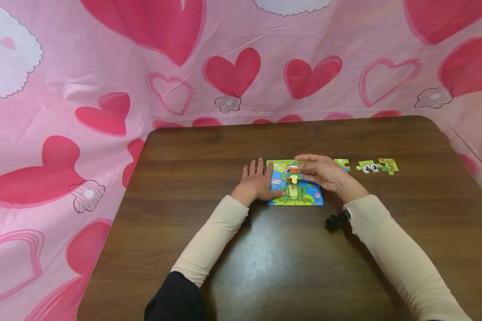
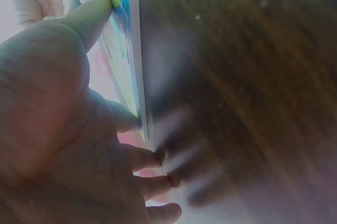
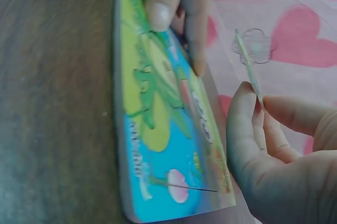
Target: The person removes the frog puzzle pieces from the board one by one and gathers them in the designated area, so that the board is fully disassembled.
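Note:
A frog jigsaw puzzle in a flat board (image 1: 295, 191) lies on the table, showing a green frog on blue. At its left edge rests my left hand (image 1: 257, 183), fingers straight and spread. Its thumb lies over the picture, as the left wrist view also shows. My right hand (image 1: 325, 174) is above the board's upper right part and covers some of it. Between its thumb and fingertips it pinches a thin puzzle piece (image 3: 247, 60), seen edge-on in the right wrist view and raised off the board.
To the right of the board lie loose pieces: a green and blue one (image 1: 342, 164) partly behind my right hand, one with two cartoon eyes (image 1: 368, 167), and a green and orange one (image 1: 388, 166) close beside it. A heart-patterned pink cloth (image 1: 313, 107) hangs behind the brown table (image 1: 209, 169).

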Tool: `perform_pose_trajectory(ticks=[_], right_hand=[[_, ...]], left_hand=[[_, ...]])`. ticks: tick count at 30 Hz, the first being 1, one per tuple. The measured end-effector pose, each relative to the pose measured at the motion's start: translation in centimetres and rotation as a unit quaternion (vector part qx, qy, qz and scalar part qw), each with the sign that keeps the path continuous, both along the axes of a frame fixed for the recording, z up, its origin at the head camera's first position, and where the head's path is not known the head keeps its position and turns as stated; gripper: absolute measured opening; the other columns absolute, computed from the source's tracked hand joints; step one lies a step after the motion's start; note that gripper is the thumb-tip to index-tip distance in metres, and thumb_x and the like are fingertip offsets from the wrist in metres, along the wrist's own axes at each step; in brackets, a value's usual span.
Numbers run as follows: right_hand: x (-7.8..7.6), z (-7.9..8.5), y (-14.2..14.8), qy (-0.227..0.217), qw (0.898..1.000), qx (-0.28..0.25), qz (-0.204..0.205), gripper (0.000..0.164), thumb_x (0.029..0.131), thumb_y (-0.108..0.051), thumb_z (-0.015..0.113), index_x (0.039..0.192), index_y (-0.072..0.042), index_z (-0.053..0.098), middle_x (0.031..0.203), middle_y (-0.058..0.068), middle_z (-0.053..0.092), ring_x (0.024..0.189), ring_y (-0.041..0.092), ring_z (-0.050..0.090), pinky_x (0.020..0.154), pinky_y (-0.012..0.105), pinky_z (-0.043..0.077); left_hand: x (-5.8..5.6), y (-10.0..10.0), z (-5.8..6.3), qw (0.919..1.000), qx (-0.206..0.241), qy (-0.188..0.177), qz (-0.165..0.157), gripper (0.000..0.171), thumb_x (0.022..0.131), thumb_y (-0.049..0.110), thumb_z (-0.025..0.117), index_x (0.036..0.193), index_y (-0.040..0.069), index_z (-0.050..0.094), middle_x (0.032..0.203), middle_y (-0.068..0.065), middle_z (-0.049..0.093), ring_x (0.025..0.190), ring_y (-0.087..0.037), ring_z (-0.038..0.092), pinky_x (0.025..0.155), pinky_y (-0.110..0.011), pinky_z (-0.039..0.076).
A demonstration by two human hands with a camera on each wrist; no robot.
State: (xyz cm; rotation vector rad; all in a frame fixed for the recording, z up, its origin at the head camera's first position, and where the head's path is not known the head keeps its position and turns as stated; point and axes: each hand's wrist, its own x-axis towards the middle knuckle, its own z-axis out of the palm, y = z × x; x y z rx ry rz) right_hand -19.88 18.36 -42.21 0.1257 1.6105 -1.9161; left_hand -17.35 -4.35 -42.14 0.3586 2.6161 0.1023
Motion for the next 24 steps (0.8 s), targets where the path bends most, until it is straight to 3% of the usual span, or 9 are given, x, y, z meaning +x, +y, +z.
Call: perform_pose_trajectory(ticks=[7, 11, 24], right_hand=[[0.1, 1.0, 1.4, -0.028, 0.997, -0.066, -0.023, 0.023, 0.105, -0.009, 0.054, 0.126, -0.013, 0.064, 0.097, -0.005, 0.071, 0.081, 0.009, 0.068, 0.079, 0.024, 0.060], [0.1, 1.3, 2.6, -0.036, 0.993, -0.104, -0.037, 0.022, 0.105, -0.007, 0.053, 0.114, -0.016, 0.071, 0.098, -0.003, 0.074, 0.082, 0.011, 0.071, 0.078, 0.026, 0.060], [1.2, 1.9, 8.4, -0.032, 0.978, -0.190, -0.074, 0.028, 0.106, -0.005, 0.048, 0.116, -0.011, 0.073, 0.108, 0.002, 0.072, 0.087, 0.014, 0.072, 0.078, 0.028, 0.060]], left_hand=[[0.0, 0.0, -0.1, 1.0000, 0.001, 0.001, 0.004, 0.103, 0.091, 0.075, 0.050, 0.165, 0.021, 0.002, 0.173, -0.012, -0.004, 0.160, -0.035, -0.002, 0.128, -0.054, 0.005], [0.0, -0.1, -0.1, 1.0000, 0.003, 0.002, 0.003, 0.103, 0.092, 0.075, 0.051, 0.165, 0.021, 0.002, 0.173, -0.012, -0.003, 0.160, -0.035, -0.002, 0.128, -0.054, 0.005], [0.0, -0.2, -0.1, 0.9998, 0.018, 0.005, 0.000, 0.103, 0.091, 0.073, 0.052, 0.165, 0.021, 0.002, 0.173, -0.012, -0.004, 0.160, -0.035, -0.002, 0.128, -0.054, 0.007]])
